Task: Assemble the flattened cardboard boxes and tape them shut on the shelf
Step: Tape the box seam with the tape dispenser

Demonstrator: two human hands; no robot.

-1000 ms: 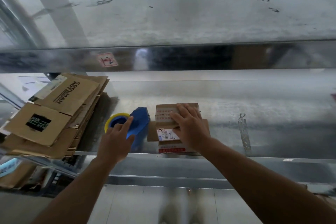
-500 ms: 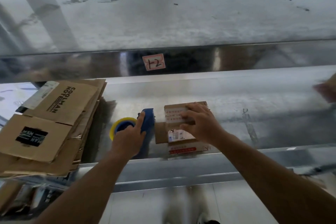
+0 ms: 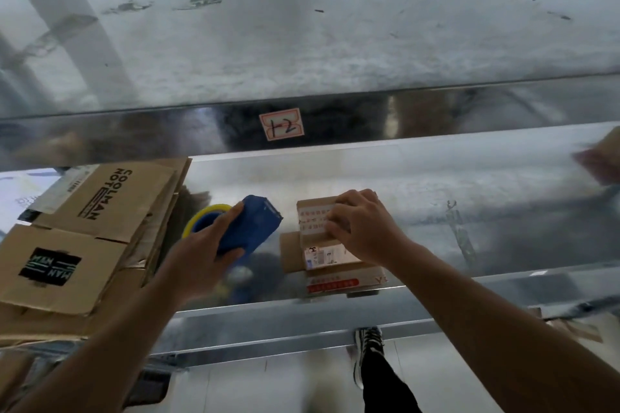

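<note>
Observed from my remote station, head view only.

1. Shelf: shiny metal, running across the view. A paper tag marked "12" is stuck on the rail above it, at 12 o'clock from the work area.

2. Small box: brown cardboard with printed labels, standing on the shelf near its front edge, just below the view's centre. Its top flaps are folded down.

3. Right hand: on top of the small box, fingers bent and held close together, tips pressing on the labelled flap. I cannot see the thumb.

4. Left hand: wrapped around the blue tape dispenser, fingers curled over its body. The dispenser is at 9 o'clock from the small box, near it but apart. Its yellow tape roll shows at its 9 o'clock side.

5. Flattened cartons: a stack lying at 9 o'clock from the dispenser, the top sheets printed in black.

6. A shoe shows on the floor at 6 o'clock, under the shelf edge.

7. A blurred brown shape sits at 3 o'clock; I cannot identify it.
</note>
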